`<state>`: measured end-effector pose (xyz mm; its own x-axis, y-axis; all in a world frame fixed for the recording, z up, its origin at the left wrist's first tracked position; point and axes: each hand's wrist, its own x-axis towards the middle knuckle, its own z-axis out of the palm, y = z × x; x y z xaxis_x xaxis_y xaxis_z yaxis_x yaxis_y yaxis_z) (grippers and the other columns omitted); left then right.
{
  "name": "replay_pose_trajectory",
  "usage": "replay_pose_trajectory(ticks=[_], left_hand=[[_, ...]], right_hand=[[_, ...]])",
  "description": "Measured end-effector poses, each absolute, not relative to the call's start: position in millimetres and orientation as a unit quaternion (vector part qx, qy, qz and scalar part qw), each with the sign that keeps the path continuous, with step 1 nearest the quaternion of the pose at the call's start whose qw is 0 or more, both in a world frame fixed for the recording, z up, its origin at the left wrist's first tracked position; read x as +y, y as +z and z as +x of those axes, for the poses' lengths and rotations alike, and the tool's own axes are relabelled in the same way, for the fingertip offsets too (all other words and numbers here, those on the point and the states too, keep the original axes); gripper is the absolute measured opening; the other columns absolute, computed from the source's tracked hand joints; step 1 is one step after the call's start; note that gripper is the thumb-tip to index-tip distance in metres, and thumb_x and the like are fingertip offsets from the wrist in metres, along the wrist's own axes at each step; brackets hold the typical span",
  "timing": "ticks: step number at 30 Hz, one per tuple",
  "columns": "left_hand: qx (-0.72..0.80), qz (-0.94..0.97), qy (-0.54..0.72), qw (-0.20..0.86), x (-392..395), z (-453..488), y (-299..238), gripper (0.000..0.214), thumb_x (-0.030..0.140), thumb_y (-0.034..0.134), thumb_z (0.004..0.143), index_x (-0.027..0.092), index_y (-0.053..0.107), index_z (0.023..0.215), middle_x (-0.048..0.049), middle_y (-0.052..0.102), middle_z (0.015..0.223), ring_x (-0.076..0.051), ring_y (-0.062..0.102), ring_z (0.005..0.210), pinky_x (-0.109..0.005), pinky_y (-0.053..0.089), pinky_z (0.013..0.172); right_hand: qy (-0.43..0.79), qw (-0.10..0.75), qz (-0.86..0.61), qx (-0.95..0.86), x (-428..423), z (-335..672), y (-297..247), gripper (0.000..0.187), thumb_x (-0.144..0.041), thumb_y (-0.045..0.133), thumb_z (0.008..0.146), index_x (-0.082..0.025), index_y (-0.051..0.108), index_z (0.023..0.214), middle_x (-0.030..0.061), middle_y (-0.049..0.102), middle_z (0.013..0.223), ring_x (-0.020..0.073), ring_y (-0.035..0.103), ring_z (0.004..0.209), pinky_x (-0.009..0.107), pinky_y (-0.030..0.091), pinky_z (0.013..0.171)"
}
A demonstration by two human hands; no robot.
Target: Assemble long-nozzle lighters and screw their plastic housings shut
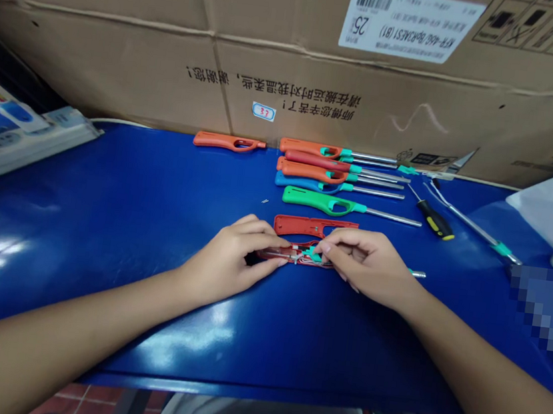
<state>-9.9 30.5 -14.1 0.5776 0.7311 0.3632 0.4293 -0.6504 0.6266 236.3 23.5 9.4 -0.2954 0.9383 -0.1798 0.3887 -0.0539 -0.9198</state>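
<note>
An opened red gas lighter (pixel 295 255) lies on the blue table, its inner parts and thin wires showing. Around its handle end, my left hand (pixel 241 250) is closed, thumb and fingers on either side. My right hand (pixel 368 262) pinches at the turquoise trigger part (pixel 315 255) in the middle of the lighter, and its fingers hide some of the body. The metal tube tip (pixel 418 274) sticks out beyond my right hand. Just behind lies the loose red half shell (pixel 299 226), partly covered by my right fingers.
Several assembled lighters, including a green lighter (pixel 307 199), lie in a stack behind. An orange lighter handle (pixel 224 141) is farther left. A screwdriver (pixel 436 220) and a loose metal tube (pixel 476 226) lie right. Small screws (pixel 265 200), a power strip (pixel 27 143) and a cardboard wall (pixel 137 69) surround.
</note>
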Motion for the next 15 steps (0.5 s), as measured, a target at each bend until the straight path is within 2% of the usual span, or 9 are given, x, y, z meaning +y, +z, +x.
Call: replay_pose_trajectory(ticks=[5,11,15], left_hand=[[0.342,0.848,0.317,0.251,30.7,-9.6,-13.3,0.021,0.021,0.071,0.089,0.022,0.075,0.109,-0.0053,0.074,0.096,-0.019,0.063,0.089,-0.032,0.051,0.080],[0.338,0.850,0.321,0.246,30.5,-9.7,-8.5,0.021,0.015,0.059,0.094,0.019,0.076,0.106,-0.0070,0.072,0.095,-0.019,0.060,0.086,-0.034,0.051,0.079],[0.347,0.851,0.312,0.242,32.9,-12.1,-6.2,0.017,0.019,0.065,0.093,0.020,0.078,0.103,-0.0058,0.074,0.091,-0.019,0.061,0.084,-0.033,0.051,0.078]], right_hand=[[0.507,0.271,-0.519,-0.632,23.2,236.6,8.7,0.025,-0.041,0.065,0.088,-0.018,0.068,0.078,-0.0035,0.055,0.054,0.0066,0.041,0.041,0.022,0.030,0.039],[0.501,0.271,-0.517,-0.639,23.6,237.2,8.3,0.022,-0.037,0.062,0.089,-0.018,0.068,0.080,-0.0016,0.060,0.061,0.0069,0.044,0.043,0.022,0.033,0.039],[0.500,0.263,-0.519,-0.642,23.9,238.3,8.6,0.021,-0.036,0.062,0.090,-0.017,0.069,0.082,-0.0006,0.062,0.065,0.0065,0.044,0.043,0.022,0.033,0.040]])
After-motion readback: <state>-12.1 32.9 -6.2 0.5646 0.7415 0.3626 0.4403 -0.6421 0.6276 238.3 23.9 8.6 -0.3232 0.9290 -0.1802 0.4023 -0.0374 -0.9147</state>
